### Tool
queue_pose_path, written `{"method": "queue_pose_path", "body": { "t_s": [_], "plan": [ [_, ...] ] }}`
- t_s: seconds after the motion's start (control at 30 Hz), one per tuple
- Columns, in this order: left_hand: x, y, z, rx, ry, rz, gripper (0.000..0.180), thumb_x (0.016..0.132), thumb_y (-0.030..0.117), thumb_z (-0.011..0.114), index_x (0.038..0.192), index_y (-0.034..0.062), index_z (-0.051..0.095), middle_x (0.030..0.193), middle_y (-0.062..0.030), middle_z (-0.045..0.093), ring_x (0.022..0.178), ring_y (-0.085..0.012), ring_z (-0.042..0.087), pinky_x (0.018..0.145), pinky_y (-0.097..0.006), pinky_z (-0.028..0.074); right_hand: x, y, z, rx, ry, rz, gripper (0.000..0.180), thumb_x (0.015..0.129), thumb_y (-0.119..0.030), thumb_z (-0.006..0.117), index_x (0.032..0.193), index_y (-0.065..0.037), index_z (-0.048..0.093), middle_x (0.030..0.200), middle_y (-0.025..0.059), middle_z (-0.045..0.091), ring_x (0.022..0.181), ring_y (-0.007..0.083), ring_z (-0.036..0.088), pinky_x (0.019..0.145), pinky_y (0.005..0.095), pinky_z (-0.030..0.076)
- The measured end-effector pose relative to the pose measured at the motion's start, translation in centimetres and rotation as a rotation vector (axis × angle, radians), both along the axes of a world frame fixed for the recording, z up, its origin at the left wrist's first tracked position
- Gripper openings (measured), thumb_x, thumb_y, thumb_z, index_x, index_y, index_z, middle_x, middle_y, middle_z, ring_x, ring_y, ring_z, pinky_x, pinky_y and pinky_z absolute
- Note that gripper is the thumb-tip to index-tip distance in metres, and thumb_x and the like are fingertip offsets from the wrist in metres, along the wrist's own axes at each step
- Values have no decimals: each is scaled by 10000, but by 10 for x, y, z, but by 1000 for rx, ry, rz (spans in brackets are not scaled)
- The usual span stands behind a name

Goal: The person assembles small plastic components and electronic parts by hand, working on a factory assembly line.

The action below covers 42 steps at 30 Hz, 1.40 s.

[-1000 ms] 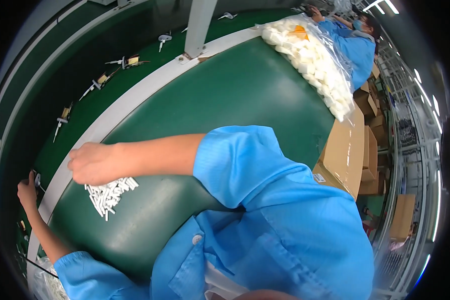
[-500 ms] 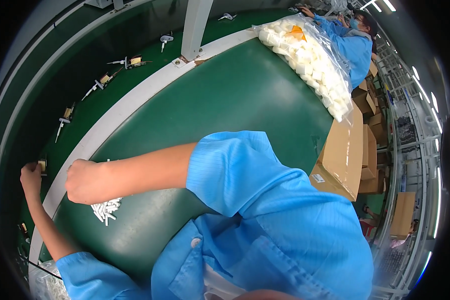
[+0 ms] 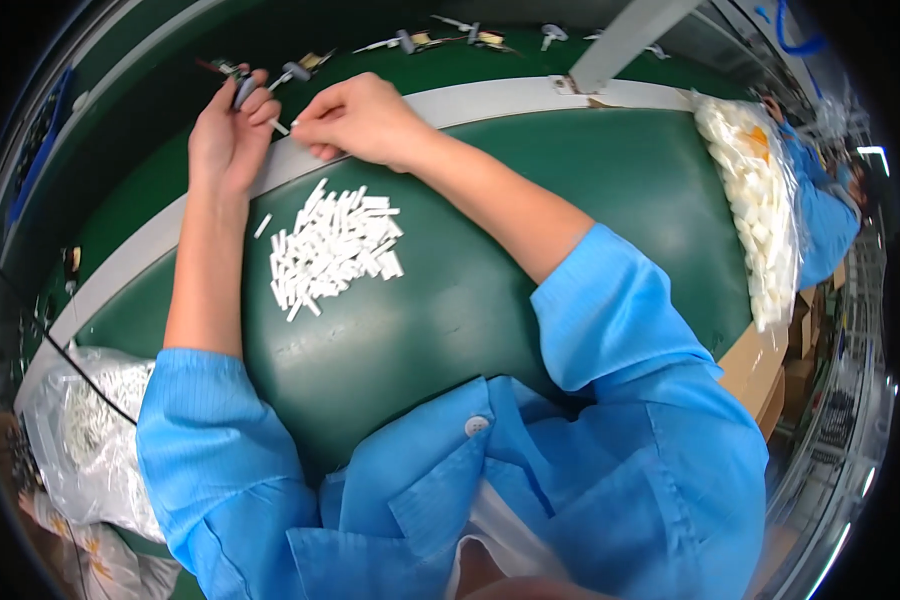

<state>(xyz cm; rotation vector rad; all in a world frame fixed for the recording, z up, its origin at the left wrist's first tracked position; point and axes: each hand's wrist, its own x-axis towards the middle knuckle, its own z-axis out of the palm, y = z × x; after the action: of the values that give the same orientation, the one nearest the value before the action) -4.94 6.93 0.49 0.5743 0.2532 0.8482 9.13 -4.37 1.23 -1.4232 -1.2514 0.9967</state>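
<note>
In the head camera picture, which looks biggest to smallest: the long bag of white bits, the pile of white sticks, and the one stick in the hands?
1. Long bag of white bits, though farther away.
2. Pile of white sticks.
3. Single stick, pinched between left hand and right hand.

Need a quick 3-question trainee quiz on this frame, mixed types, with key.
1. True or false: the pile of small white pieces lies on the green table, below both hands in the picture.
2. Which hand holds the small grey part?
A. left hand
B. right hand
C. neither
3. Fill in: the clear bag of white pieces lies at the table's ____ end.

Key:
1. True.
2. A. The left hand's fingers close on the grey part, while the right hand pinches a small white piece toward it.
3. Right, near another person in a blue sleeve.
</note>
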Motion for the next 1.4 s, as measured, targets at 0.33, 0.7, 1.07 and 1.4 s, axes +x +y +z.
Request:
{"method": "queue_pose_path", "body": {
  "t_s": [0.33,0.7,1.07,1.4],
  "plan": [
    [10,-15,4,-22,80,132,174,977,111,332,988,-47,404,863,-111,467,575,-112,313,503,-249,291,-2,-5,-3,84,-190,-5,150,724,-124,680,768,19,694,606,79,654,538,115,631,595,228,515],
    [36,-59,5,135,297,324,220,984,156,326,1133,14,403,1117,-155,593,1033,-231,568,921,-362,389,0,-3,-2,400,-414,-261,182,783,-151,686,878,3,689,737,101,674,614,146,638,596,258,507],
    [24,-19,20,700,743,338,196,900,143,452,962,16,588,908,-117,639,815,-253,618,719,-353,491,-9,-6,11,444,-789,-121,255,801,-215,639,993,-48,655,884,123,646,750,281,624,689,359,494],
    [-38,57,7,1656,1348,587,272,873,244,502,1026,57,627,976,-154,620,977,-344,577,828,-432,463,-50,-25,4,534,-762,381,171,823,-139,603,949,-37,657,940,82,610,964,271,542,850,378,444]
  ]
}}
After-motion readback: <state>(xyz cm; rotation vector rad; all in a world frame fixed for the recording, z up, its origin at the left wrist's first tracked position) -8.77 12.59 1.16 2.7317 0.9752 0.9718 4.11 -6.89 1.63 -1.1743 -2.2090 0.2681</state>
